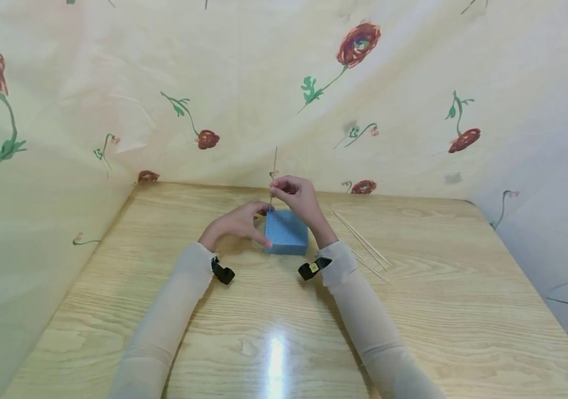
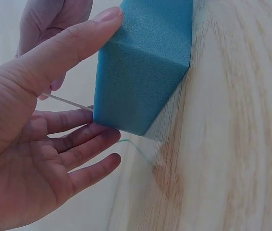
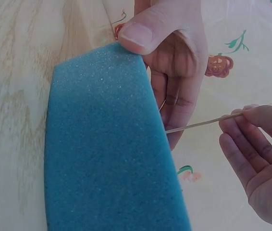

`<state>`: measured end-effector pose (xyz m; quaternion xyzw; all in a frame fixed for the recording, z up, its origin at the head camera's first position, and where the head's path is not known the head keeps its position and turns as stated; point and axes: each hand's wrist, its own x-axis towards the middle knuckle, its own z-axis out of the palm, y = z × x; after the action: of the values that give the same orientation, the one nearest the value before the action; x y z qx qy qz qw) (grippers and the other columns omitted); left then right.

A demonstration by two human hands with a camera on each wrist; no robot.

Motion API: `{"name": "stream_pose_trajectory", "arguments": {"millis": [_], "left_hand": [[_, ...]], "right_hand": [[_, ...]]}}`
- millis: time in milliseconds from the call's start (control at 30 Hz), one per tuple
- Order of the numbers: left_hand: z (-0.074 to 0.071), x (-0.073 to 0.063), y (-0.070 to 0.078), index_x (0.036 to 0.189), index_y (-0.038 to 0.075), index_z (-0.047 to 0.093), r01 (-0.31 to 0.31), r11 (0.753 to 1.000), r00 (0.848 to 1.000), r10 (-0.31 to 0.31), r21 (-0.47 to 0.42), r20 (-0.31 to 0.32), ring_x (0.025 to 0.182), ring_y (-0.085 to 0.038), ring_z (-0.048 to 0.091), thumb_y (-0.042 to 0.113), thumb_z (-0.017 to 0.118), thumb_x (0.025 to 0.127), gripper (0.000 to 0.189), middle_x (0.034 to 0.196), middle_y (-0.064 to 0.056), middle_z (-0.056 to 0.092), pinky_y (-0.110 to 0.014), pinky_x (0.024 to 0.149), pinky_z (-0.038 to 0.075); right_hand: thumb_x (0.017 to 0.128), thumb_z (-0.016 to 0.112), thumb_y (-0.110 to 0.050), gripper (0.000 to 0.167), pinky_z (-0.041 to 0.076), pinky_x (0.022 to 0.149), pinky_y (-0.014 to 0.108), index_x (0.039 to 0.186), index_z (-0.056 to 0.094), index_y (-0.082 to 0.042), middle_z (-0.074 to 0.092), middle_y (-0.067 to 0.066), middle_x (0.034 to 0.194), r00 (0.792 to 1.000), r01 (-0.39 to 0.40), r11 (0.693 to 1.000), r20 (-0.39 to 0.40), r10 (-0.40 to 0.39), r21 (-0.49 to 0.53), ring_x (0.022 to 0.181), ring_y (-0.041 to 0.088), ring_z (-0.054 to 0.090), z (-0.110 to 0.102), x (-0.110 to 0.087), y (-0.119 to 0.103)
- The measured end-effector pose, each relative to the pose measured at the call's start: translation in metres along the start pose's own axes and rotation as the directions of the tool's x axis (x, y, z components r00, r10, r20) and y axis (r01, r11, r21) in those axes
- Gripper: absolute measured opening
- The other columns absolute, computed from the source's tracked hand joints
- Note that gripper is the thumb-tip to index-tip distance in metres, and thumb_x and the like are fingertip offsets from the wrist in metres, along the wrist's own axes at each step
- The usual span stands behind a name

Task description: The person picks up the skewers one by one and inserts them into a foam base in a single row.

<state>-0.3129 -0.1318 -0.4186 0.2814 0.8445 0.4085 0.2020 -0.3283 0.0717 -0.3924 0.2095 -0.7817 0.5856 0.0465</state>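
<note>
A blue foam block [image 1: 286, 230] with rows of small holes in its top rests on the table. My left hand [image 1: 236, 221] holds it at the left side, thumb on the near corner and fingers at the far one, as the left wrist view of the block [image 2: 136, 91] shows. Above the block's far left corner, my right hand [image 1: 298, 199] pinches a thin wooden skewer [image 1: 275, 163] between thumb and fingertips. The skewer [image 3: 198, 125] stands nearly upright, its lower end at the block's top face; how deep it goes is hidden.
Several loose skewers [image 1: 363, 241] lie on the wooden table [image 1: 244, 332] to the right of the block, beside the right forearm. A flowered sheet [image 1: 259, 83] hangs behind the table and along its sides. Black wrist cameras sit on both wrists.
</note>
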Motion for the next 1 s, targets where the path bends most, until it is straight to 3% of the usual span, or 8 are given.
{"name": "stream_pose_trajectory", "arguments": {"millis": [200, 600, 800, 1000], "left_hand": [[0.001, -0.001, 0.000, 0.156, 0.001, 0.038, 0.007, 1.000, 1.000, -0.007, -0.012, 0.002, 0.145, -0.038, 0.042, 0.024, 0.093, 0.077, 0.099, 0.158, -0.016, 0.041, -0.053, 0.121, 0.037], [0.000, 0.001, 0.000, 0.155, -0.002, 0.038, -0.012, 1.000, 1.000, 0.012, -0.009, -0.008, 0.143, -0.040, 0.043, 0.022, 0.092, 0.078, 0.097, 0.157, -0.018, 0.041, -0.054, 0.120, 0.038], [0.000, 0.001, -0.001, 0.155, 0.000, 0.040, -0.005, 1.000, 1.000, 0.005, 0.003, -0.007, 0.144, -0.038, 0.043, 0.023, 0.093, 0.078, 0.097, 0.156, -0.017, 0.042, -0.053, 0.120, 0.038], [0.002, 0.001, -0.002, 0.156, 0.001, 0.039, 0.005, 1.000, 1.000, -0.005, -0.003, -0.012, 0.144, -0.037, 0.042, 0.025, 0.093, 0.077, 0.100, 0.157, -0.014, 0.042, -0.055, 0.120, 0.037]], "right_hand": [[0.099, 0.066, -0.001, 0.022, 0.051, 0.073, 0.014, 0.111, 0.069, 0.017, 0.070, 0.036, 0.107, 1.000, -0.015, 1.000, 0.024, 0.015, 0.002, 0.077, 0.000, 0.064, 0.000, -0.002, -0.002], [0.097, 0.071, -0.005, 0.019, 0.056, 0.077, 0.019, 0.110, 0.072, 0.008, 0.073, 0.026, 0.105, 0.997, -0.001, 1.000, 0.079, 0.002, -0.008, 0.085, 0.014, 0.071, -0.010, 0.000, -0.008], [0.097, 0.071, -0.008, 0.023, 0.056, 0.079, 0.021, 0.116, 0.072, 0.006, 0.073, 0.023, 0.107, 0.991, -0.029, 0.998, 0.126, 0.035, -0.050, 0.087, 0.014, 0.069, -0.026, 0.001, -0.021], [0.098, 0.071, -0.013, 0.023, 0.055, 0.082, 0.023, 0.116, 0.073, 0.001, 0.074, 0.020, 0.107, 0.985, -0.016, 0.986, 0.167, 0.044, -0.164, 0.093, 0.026, 0.071, -0.051, 0.003, -0.032]]}}
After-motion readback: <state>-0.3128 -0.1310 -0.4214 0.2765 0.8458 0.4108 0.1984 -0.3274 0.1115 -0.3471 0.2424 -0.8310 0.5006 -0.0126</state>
